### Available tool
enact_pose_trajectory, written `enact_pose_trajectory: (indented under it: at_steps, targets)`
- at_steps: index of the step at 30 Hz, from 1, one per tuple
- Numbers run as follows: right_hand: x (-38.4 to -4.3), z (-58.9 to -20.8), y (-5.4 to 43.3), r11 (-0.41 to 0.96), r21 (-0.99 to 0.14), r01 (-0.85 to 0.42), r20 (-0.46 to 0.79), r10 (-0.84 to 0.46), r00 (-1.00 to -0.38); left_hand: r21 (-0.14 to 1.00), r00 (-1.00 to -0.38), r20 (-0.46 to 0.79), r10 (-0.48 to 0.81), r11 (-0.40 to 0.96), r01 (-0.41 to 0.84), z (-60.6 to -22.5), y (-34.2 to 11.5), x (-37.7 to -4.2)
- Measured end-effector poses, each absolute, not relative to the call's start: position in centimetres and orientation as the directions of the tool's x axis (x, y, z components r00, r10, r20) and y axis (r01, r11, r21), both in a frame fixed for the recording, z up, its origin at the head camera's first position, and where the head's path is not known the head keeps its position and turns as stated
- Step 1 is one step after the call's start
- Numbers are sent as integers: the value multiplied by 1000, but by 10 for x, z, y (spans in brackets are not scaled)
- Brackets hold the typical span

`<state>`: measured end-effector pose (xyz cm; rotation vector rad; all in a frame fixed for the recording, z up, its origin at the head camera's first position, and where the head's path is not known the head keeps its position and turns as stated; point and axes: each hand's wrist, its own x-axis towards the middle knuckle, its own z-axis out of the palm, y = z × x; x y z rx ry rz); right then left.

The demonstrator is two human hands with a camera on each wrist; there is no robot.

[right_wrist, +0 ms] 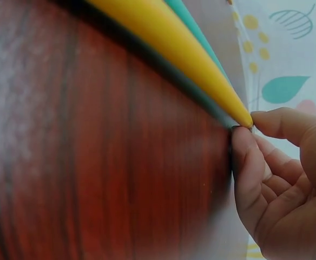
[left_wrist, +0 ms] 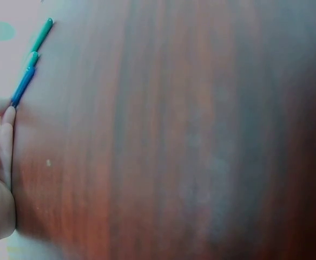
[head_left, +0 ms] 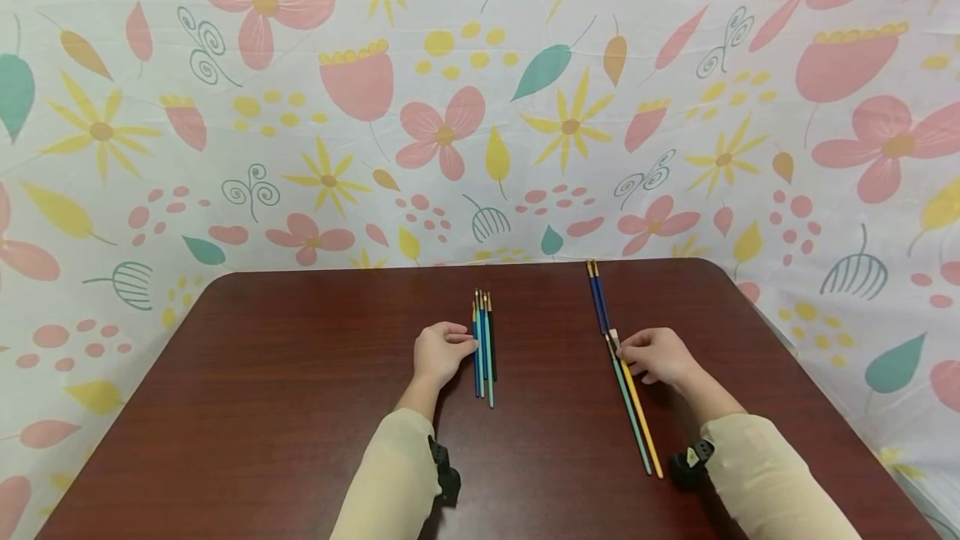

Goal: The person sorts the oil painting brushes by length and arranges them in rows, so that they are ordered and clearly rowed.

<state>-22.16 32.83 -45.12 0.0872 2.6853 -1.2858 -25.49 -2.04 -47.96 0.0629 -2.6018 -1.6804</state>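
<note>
Several paintbrushes (head_left: 490, 373) with blue, light teal and dark handles lie side by side near the table's middle, bristles toward the wall. At their left edge my left hand (head_left: 438, 354) pinches a blue paintbrush (left_wrist: 22, 88) between thumb and finger. To the right, my right hand (head_left: 660, 354) pinches a yellow paintbrush (head_left: 643, 419) near its pale bristles; in the right wrist view the thumb and finger meet at the narrow end of its handle (right_wrist: 185, 51). A teal paintbrush (head_left: 631, 415) lies close along its left side.
Two dark blue paintbrushes (head_left: 598, 298) lie beyond the yellow one, reaching the far table edge. The dark brown wooden table (head_left: 300, 407) has rounded far corners. A floral cloth (head_left: 450, 40) hangs behind it. Black wrist cameras (head_left: 447, 477) sit at both sleeves.
</note>
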Motion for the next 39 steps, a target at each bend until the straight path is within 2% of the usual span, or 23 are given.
enact_pose_trajectory:
  at_steps: [21,28,39]
  targets:
    - [-222,-436,323,642,-752,149,-170,31,-985,913,-999,5,-52,408,-16,-477,-20,-257]
    - [-228,-434,314,613,-778,137,-133,52,-990,915,-999,5,-53,404,-17,-477,-21,-255]
    - [-237,-434,293,527,-846,79,-84,14,-996,915,-998,-6,-55,402,-27,-480,-21,-254]
